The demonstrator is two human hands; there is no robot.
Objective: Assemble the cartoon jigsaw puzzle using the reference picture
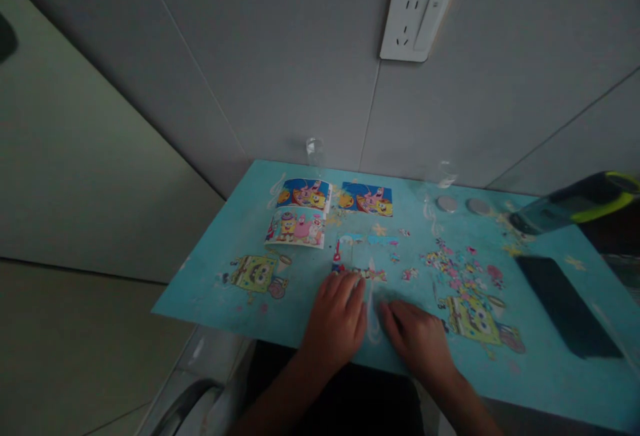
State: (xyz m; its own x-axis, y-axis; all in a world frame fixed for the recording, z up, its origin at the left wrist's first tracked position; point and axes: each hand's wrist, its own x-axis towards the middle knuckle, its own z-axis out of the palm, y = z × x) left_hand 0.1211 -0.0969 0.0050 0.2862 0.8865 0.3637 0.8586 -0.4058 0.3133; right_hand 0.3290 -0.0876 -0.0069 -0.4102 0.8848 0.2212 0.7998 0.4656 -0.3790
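Both hands rest on a turquoise cartoon-printed table (pixel 210 269) near its front edge. My left hand (pixel 337 319) lies palm down, fingers stretched toward a partly assembled jigsaw frame (pixel 360 256), fingertips touching its lower edge. Just to the right, my right hand (pixel 417 336) also lies flat, fingers pointing left toward the same frame. Neither hand visibly holds a piece. Loose puzzle pieces (pixel 460 269) are scattered to the right of the frame.
Two cartoon picture cards (pixel 367 199) and a puzzle box (pixel 300 219) lie at the back. A dark phone (pixel 567 306) lies at the right, beside a black and yellow-green object (pixel 575 206). Two grey discs (pixel 463 205) sit near the grey wall with a socket (pixel 415 19).
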